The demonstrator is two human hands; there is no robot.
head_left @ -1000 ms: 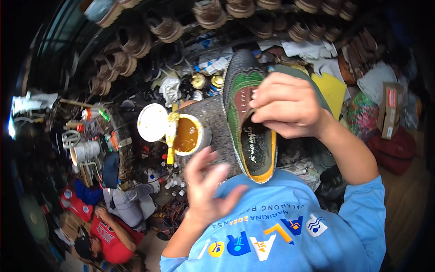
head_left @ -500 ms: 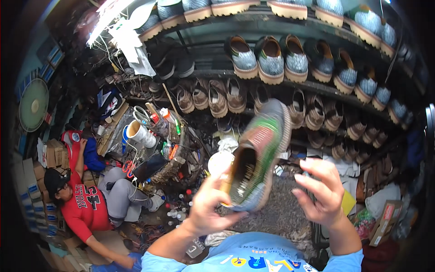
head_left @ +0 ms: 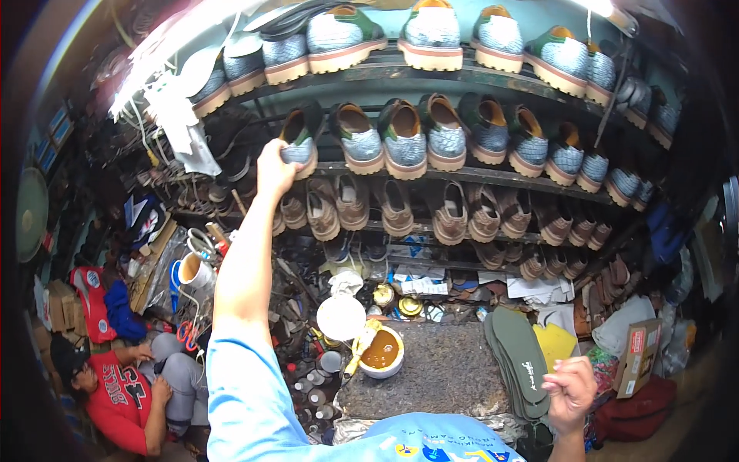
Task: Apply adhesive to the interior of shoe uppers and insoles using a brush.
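Observation:
My left hand (head_left: 275, 171) reaches far out to the middle shelf (head_left: 493, 175), closed on the heel end of a green and blue-grey scaly shoe (head_left: 299, 148). That shoe is at the left end of a row of matching shoes (head_left: 403, 142) with pale chunky soles. Low at the right, my right hand (head_left: 571, 390) is raised with its fingers curled in, and I see nothing in them. Nearest to it lie dark green insoles (head_left: 514, 362). A white bowl of amber liquid (head_left: 382, 353), with a brush (head_left: 363, 343) at its rim, stands on the rough dark work surface (head_left: 446, 369).
More scaly shoes (head_left: 431, 35) fill the upper shelf, and brown shoes (head_left: 450, 212) the lower one. Several bottles (head_left: 317, 396) crowd the floor at left. A person in a red shirt (head_left: 127, 400) sits there. A cardboard box (head_left: 637, 358) leans at right.
The shoe has gone from in front of me up to the middle shelf, with my left hand on it. My right hand has dropped lower and its fingers have curled in. The view has shifted.

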